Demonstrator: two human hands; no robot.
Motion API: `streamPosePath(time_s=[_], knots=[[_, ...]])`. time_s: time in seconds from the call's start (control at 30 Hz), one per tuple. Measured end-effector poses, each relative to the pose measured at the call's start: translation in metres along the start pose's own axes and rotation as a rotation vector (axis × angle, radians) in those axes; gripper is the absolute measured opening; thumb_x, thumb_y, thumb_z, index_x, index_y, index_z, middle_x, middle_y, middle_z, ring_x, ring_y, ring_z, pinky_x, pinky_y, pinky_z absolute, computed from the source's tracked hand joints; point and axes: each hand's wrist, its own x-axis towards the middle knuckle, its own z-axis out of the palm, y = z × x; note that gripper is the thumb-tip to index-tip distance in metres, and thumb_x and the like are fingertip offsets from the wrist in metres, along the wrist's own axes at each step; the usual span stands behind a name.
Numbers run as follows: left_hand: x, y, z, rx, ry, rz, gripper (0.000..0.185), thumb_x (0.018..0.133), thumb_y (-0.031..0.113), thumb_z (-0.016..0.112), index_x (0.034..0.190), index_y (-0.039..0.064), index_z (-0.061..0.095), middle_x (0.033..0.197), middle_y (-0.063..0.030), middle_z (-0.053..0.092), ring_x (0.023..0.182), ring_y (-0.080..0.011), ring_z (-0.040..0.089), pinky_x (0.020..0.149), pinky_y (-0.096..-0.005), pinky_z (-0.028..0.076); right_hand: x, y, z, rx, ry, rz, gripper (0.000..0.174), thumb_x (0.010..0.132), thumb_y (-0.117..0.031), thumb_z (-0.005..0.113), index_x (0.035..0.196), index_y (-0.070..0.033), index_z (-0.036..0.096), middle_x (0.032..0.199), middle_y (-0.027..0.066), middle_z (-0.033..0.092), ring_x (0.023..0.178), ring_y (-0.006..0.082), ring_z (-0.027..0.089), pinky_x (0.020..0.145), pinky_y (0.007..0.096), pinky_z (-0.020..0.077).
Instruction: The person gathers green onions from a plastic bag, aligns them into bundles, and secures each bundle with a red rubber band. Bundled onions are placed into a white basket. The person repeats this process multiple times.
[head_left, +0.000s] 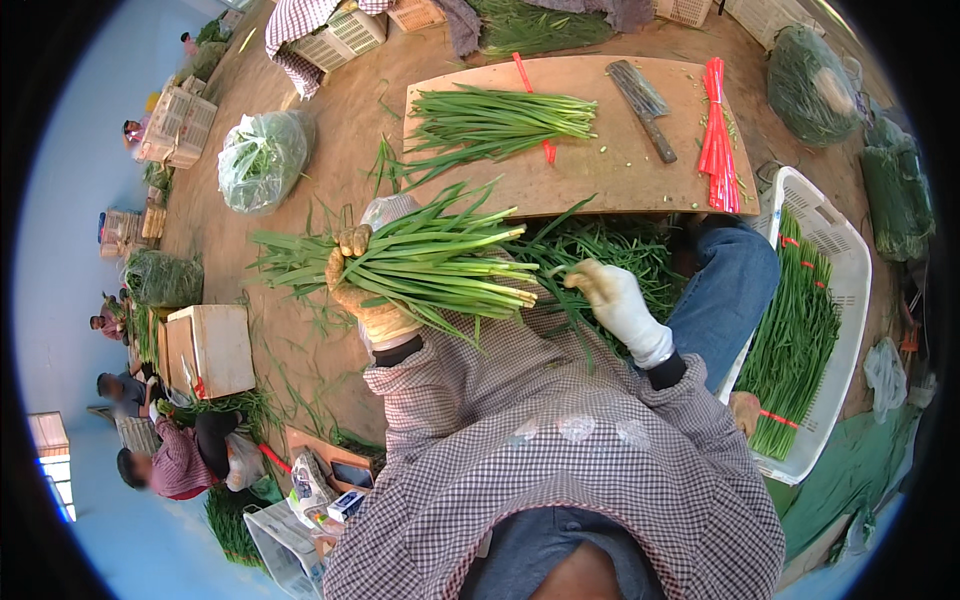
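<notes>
My left hand (367, 292), in a soiled glove, grips a bunch of garlic chives (442, 259), pale cut ends pointing right. My right hand (619, 304), in a white glove with stained fingertips, is just right of those ends and pinches a thin pale strand (556, 270). Loose green leaves (600, 255) lie below it in my lap. On the wooden board (637, 187) ahead, a second chive bunch (510, 120) rests across a red tie strip (550, 152). A cleaver (641, 109) and a bundle of red tie strips (720, 142) lie to its right.
At my right stands a white plastic crate (859, 300) with tied chive bunches (795, 337). Filled plastic bags (266, 161) sit on the floor left of the board and at far right. A white box (221, 351) and a seated person (180, 457) are to the left.
</notes>
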Motion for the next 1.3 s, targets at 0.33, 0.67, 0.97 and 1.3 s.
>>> streamPosePath(time_s=[0.33,0.67,0.97,1.3], knots=[[-0.002,-0.030,0.010,0.020,-0.067,-0.134,0.015,0.092,0.011,0.068,0.093,0.007,0.053,0.089,-0.0030,0.050,0.088,-0.0167,0.052,0.088,-0.0358,0.049,0.040,-0.070,0.009,-0.303,0.257,-0.329,0.028,0.075,-0.018,0.083,0.100,-0.010,0.073,0.100,0.0090,0.066,0.097,0.0320,0.064,0.094,0.0474,0.0480],[0.001,0.002,-0.022,0.039,-0.047,-0.098,0.013,0.099,0.020,0.060,0.094,0.009,0.057,0.087,-0.0034,0.059,0.089,-0.0198,0.060,0.086,-0.0413,0.055,0.029,-0.019,-0.012,0.166,0.100,0.282,0.015,0.094,-0.009,0.071,0.107,-0.001,0.071,0.112,0.0110,0.068,0.104,0.0207,0.066,0.093,0.0325,0.0512],[-0.002,-0.010,-0.028,-0.013,-0.009,-0.169,0.009,0.097,0.012,0.061,0.102,0.008,0.055,0.092,-0.0020,0.056,0.089,-0.0168,0.055,0.088,-0.0361,0.050,0.055,-0.029,0.030,0.658,-0.252,0.373,0.032,0.096,-0.006,0.060,0.127,0.004,0.063,0.107,0.0083,0.074,0.079,0.0114,0.064,0.073,0.0261,0.0542],[-0.004,0.013,-0.044,0.021,-0.068,-0.109,0.015,0.103,0.023,0.056,0.100,0.011,0.064,0.098,-0.0040,0.070,0.092,-0.0225,0.069,0.084,-0.0423,0.061,0.011,0.023,-0.020,-0.573,-0.488,0.428,0.045,0.098,-0.032,0.066,0.124,0.004,0.063,0.111,0.0160,0.074,0.077,0.0272,0.070,0.071,0.0379,0.0555]])
